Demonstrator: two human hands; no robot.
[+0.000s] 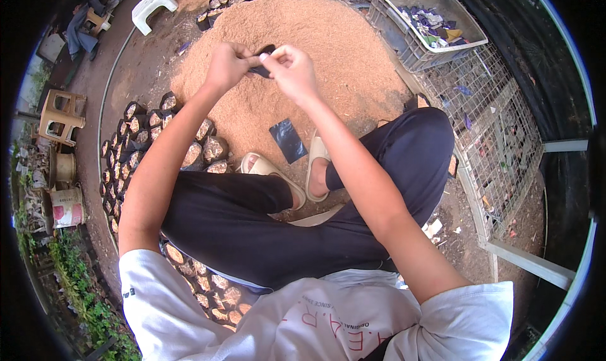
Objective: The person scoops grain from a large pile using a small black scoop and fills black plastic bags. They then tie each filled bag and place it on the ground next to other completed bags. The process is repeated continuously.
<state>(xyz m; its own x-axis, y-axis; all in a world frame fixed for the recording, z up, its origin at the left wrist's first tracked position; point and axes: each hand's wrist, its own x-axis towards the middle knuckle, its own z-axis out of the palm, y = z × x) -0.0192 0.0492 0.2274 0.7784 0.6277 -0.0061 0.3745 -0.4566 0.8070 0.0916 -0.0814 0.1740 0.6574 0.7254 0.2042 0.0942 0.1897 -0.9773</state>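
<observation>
Over a large heap of tan, sawdust-like material (315, 32), both of my hands pinch one small black plastic bag (264, 70). My left hand (230, 64) grips its left side. Close beside it, my right hand (291, 70) holds the right side, with thumb and fingers pressed together. The bag's mouth looks partly spread, though my fingers cover much of it. A flat black bag (288, 140) lies on the heap's near edge, between my sandalled feet. To the left stand several filled black bags (142, 130), packed close together with tan filling at their tops.
A grey plastic crate (429, 51) of scraps rests at the far right by a wire mesh panel (489, 133). A white stool (153, 8) stands far left, a beige stool (62, 116) at the left. More filled bags (208, 291) sit beside my seat. A person's leg (81, 32) shows far left.
</observation>
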